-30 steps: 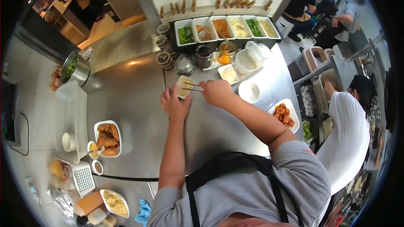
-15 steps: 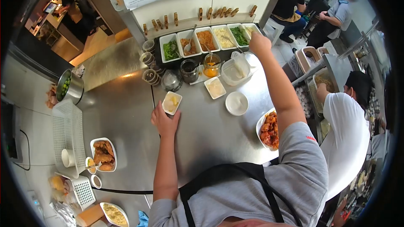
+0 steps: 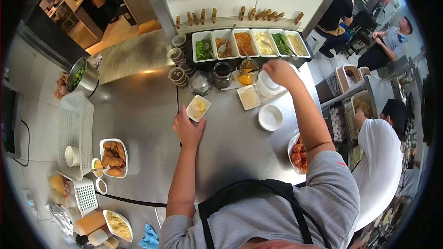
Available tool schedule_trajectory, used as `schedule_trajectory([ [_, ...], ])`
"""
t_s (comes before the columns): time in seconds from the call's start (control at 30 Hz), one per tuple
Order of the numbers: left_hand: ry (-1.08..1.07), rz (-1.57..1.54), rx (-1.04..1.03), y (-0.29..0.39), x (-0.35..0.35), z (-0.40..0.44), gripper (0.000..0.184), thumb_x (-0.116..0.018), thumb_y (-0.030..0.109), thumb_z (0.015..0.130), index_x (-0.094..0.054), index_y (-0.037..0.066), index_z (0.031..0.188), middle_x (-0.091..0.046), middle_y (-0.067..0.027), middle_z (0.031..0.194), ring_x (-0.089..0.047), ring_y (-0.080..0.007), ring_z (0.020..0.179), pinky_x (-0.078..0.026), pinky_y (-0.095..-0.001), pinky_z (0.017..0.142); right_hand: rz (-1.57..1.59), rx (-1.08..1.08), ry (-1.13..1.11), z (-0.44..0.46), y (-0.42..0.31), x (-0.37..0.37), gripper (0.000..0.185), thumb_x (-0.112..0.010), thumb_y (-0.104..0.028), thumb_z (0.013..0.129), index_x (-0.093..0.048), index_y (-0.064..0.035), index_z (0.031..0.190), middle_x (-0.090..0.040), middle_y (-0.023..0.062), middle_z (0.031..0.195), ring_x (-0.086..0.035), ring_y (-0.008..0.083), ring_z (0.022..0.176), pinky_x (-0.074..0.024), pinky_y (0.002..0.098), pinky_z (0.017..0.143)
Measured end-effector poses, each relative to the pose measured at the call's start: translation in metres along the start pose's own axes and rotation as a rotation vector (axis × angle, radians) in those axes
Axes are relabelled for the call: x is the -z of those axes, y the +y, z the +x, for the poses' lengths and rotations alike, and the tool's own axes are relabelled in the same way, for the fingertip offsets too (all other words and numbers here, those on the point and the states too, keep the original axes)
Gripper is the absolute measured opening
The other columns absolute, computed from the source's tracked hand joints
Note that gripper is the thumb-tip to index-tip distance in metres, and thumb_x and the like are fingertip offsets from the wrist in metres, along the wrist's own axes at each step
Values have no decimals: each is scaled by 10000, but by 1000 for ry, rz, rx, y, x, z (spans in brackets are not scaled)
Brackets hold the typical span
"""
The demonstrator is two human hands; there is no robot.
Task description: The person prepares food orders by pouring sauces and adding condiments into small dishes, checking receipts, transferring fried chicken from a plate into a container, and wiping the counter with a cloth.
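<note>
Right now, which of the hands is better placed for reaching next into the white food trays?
The right hand, I think: it is near the trays, while the left hand is farther away and holds the small white dish.

Fisheye warp is heavy, corners vignette to black. Work area bright; whitish glare on steel counter's (image 3: 138, 110) right side, small warm hotspot upper left. Back room (image 3: 122, 30) dimmer, amber-lit. Soft dark patch ahead of apron (image 3: 221, 193), shadow or reflection. Right hand (image 3: 280, 72) slightly blurred. Far-right edge smeared.
</note>
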State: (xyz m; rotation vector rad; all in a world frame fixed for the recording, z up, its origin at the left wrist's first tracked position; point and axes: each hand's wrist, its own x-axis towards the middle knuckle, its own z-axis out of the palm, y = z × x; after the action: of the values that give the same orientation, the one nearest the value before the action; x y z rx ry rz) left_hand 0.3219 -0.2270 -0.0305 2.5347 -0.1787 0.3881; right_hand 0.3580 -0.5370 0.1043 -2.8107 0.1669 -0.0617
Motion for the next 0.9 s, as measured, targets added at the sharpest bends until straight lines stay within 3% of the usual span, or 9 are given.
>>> schedule_trajectory([
  [0.13, 3, -43, -11, 0, 1, 0, 738, -667, 321, 597, -340, 21, 1187, -467, -124, 1087, -397, -296, 1034, -299, -417, 848, 140, 268, 139, 52, -65, -3, 191, -500, -223, 733, -615, -75, 768, -582, 163, 743, -555, 320, 714, -446, 388, 645],
  [0.2, -3, -59, -12, -2, 1, 1, 732, -669, 315, 597, -346, 18, 1182, -471, -124, 1078, -401, -297, 1027, -302, -413, 848, 186, 444, 20, 94, -92, -36, 192, -506, -194, 710, -621, -54, 776, -589, 161, 771, -569, 309, 735, -458, 380, 654],
  [0.27, 4, -34, -6, -1, 2, 1, 729, -674, 311, 592, -351, 19, 1177, -477, -128, 1061, -413, -299, 1008, -309, -409, 841, -409, 389, -203, 143, -121, -81, 212, -505, -172, 717, -626, -40, 830, -600, 149, 860, -582, 272, 820, -465, 361, 702],
  [0.37, 40, -53, -37, -6, -1, 2, 726, -688, 295, 581, -361, 24, 1169, -488, -134, 1036, -432, -297, 976, -324, -407, 821, -207, 102, -86, 156, -140, -108, 231, -506, -150, 727, -618, -29, 888, -584, 141, 966, -564, 257, 914, -460, 354, 747],
  [0.57, 37, -83, 1, -5, 3, 2, 732, -696, 288, 575, -358, 27, 1169, -496, -122, 1026, -432, -287, 969, -323, -406, 814, -339, 139, -233, 161, -153, -116, 236, -505, -147, 739, -610, -48, 926, -572, 126, 1009, -547, 263, 949, -458, 359, 762],
  [0.7, 11, -103, 16, -5, 3, 1, 753, -698, 278, 584, -329, 37, 1194, -484, -120, 1047, -418, -272, 986, -307, -404, 832, -460, 342, -91, 169, -144, -106, 189, -509, -139, 719, -625, -39, 830, -610, 140, 857, -591, 217, 836, -472, 322, 694],
  [0.8, 50, -102, -3, -6, 1, 0, 746, -691, 302, 583, -339, 31, 1183, -495, -116, 1028, -431, -284, 964, -314, -405, 820, 46, 273, -257, 118, -165, -45, 184, -523, -154, 682, -625, -33, 777, -614, 135, 731, -604, 208, 716, -474, 311, 614],
  [0.87, 64, -102, -8, -6, 1, 0, 744, -687, 317, 584, -344, 28, 1177, -500, -115, 1022, -438, -290, 953, -319, -406, 814, 328, 276, -433, 94, -162, -56, 181, -537, -172, 647, -627, -40, 731, -598, 126, 641, -596, 208, 604, -468, 303, 557],
  [0.9, 57, -103, -3, -7, 0, 0, 745, -685, 320, 586, -343, 28, 1179, -498, -115, 1028, -437, -290, 954, -319, -406, 815, 210, 428, -427, 81, -165, -65, 213, -553, -187, 643, -614, -18, 757, -593, 80, 609, -549, 130, 498, -450, 261, 502],
])
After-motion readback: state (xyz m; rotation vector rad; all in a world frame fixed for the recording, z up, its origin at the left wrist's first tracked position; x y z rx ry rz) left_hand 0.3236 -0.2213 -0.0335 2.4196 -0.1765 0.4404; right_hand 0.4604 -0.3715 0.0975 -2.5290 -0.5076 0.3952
